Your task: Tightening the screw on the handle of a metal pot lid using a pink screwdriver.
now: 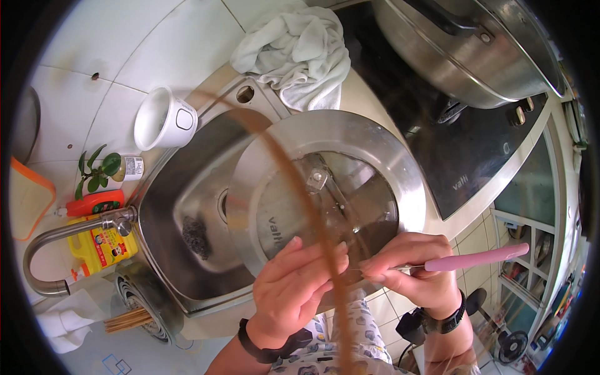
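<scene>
My right hand [415, 265] is closed on a pink-handled tool [478, 257]. Its handle points out to the right, and a short bit of metal shows by my fingers; the working end is too hidden to name. Close to its tip, my left hand [297, 281] has its fingers bent and pressed together around something I cannot make out. Both hands are over the near edge of a round glass lid [325, 206] with a wide steel rim and a small knob. The lid overlaps the right part of the steel sink [169, 181]. A blurred brown strand crosses the view.
A dark scrubber [195, 237] lies in the sink. The tap [47, 250], yellow bottle [103, 247], red bottle [97, 203] and white tub [165, 119] stand left. A towel [294, 53] lies behind; a steel pot [462, 56] sits on the black cooktop [450, 150].
</scene>
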Demonstrator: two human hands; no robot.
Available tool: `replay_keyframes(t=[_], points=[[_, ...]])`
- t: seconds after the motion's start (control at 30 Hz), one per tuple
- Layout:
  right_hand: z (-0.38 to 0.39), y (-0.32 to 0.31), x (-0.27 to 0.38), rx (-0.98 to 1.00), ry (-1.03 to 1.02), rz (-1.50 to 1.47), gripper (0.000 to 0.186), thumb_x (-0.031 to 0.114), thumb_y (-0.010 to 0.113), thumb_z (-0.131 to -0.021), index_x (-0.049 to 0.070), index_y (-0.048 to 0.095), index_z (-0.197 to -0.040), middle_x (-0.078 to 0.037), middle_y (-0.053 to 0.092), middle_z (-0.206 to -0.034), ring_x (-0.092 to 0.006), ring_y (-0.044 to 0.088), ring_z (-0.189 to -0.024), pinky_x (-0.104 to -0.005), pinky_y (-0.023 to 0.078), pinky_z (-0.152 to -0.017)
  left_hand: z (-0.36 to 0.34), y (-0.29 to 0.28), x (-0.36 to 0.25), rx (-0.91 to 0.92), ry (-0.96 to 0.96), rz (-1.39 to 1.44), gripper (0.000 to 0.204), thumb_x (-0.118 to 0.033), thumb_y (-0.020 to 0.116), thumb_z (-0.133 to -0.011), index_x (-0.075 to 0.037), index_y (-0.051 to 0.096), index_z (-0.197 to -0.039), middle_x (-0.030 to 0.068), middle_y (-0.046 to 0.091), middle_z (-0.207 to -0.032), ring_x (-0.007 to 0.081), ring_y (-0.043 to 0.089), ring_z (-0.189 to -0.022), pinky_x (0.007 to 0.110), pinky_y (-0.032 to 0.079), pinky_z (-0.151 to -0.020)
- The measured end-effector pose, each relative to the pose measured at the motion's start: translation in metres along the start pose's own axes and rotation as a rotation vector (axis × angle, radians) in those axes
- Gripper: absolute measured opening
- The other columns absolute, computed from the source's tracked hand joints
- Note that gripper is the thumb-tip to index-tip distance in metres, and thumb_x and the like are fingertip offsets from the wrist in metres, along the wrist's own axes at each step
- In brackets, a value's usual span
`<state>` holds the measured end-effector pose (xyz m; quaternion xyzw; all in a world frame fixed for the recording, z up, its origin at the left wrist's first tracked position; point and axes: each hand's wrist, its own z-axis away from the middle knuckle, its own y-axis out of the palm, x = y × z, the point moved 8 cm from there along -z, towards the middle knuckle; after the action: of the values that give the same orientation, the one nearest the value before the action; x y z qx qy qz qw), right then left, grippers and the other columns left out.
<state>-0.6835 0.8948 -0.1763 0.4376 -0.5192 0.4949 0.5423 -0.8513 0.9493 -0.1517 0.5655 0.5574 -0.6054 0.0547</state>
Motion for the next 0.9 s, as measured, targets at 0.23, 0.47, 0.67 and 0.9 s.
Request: replay_keyframes(t=[0.23, 0.47, 0.67, 0.9], points=[[0.002, -0.001, 0.0, -0.023, 0.017, 0.013, 0.011, 0.004, 0.08, -0.079, 0.002, 0.079, -0.09, -0.01, 0.074, -0.083, -0.0202, 0.07, -0.072, -0.0287, 0.054, -0.064, -0.001, -0.001, 0.0, 0.008, 0.001, -0.001, 0.028, -0.006, 0.075, -0.078, -0.007, 0.074, -0.106, 0.003, 0.076, -0.103, 0.0207, 0.07, -0.105, 0.04, 0.048, -0.104], [0.007, -0.004, -0.004, -0.054, 0.058, 0.021, 0.01, 0.004, 0.08, -0.08, 0.002, 0.078, -0.089, -0.009, 0.074, -0.082, -0.0189, 0.07, -0.072, -0.0286, 0.054, -0.064, -0.001, 0.0, -0.001, 0.007, 0.019, 0.005, 0.027, -0.006, 0.074, -0.079, -0.008, 0.075, -0.106, 0.0024, 0.076, -0.104, 0.0208, 0.07, -0.105, 0.039, 0.049, -0.104], [0.01, -0.005, -0.002, -0.072, 0.032, 0.024, 0.009, 0.003, 0.079, -0.08, 0.001, 0.078, -0.088, -0.009, 0.075, -0.083, -0.0188, 0.07, -0.073, -0.0285, 0.055, -0.065, 0.0, -0.001, 0.001, 0.005, 0.011, -0.014, 0.026, -0.005, 0.074, -0.079, -0.007, 0.075, -0.105, 0.0021, 0.076, -0.103, 0.021, 0.07, -0.105, 0.04, 0.049, -0.103], [0.015, -0.001, -0.01, -0.104, 0.092, -0.034, 0.009, 0.003, 0.079, -0.079, 0.001, 0.077, -0.087, -0.009, 0.075, -0.083, -0.0188, 0.07, -0.073, -0.0285, 0.054, -0.065, -0.001, -0.001, -0.001, 0.0, 0.024, -0.028, 0.027, -0.004, 0.074, -0.079, -0.006, 0.074, -0.105, 0.0026, 0.076, -0.101, 0.0215, 0.07, -0.104, 0.04, 0.049, -0.103]])
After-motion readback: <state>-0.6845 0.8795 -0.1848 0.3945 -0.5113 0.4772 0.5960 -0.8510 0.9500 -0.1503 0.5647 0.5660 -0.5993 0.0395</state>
